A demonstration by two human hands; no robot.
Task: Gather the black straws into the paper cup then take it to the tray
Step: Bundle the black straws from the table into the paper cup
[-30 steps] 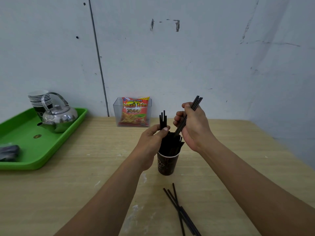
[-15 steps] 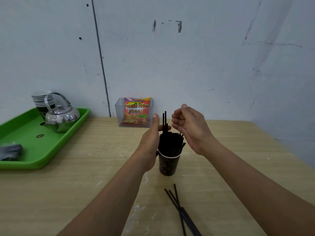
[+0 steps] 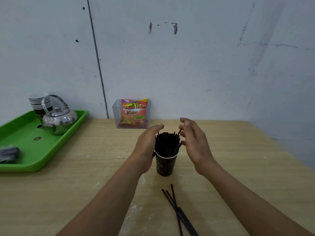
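A dark paper cup [image 3: 165, 165] stands upright on the wooden table, packed with a bundle of black straws [image 3: 167, 143] whose tops are nearly level. My left hand [image 3: 148, 147] cups the left side of the bundle, fingers straight and touching the straws. My right hand [image 3: 194, 142] hovers at the right side with relaxed fingers, holding nothing; one straw leans out near its fingertips. Several loose black straws [image 3: 179, 211] lie on the table in front of the cup. The green tray [image 3: 23, 143] sits at the far left.
On the tray stand a steel kettle [image 3: 58, 119], a stack of paper cups [image 3: 40, 103] and a dark bundle [image 3: 8, 154]. A clear box with a snack bag [image 3: 133, 114] stands by the wall behind the cup. The table's right edge runs diagonally.
My right hand let go of its straws into the cup. The straws that stuck up have been pushed down level. Both hands have sunk to flank the bundle.
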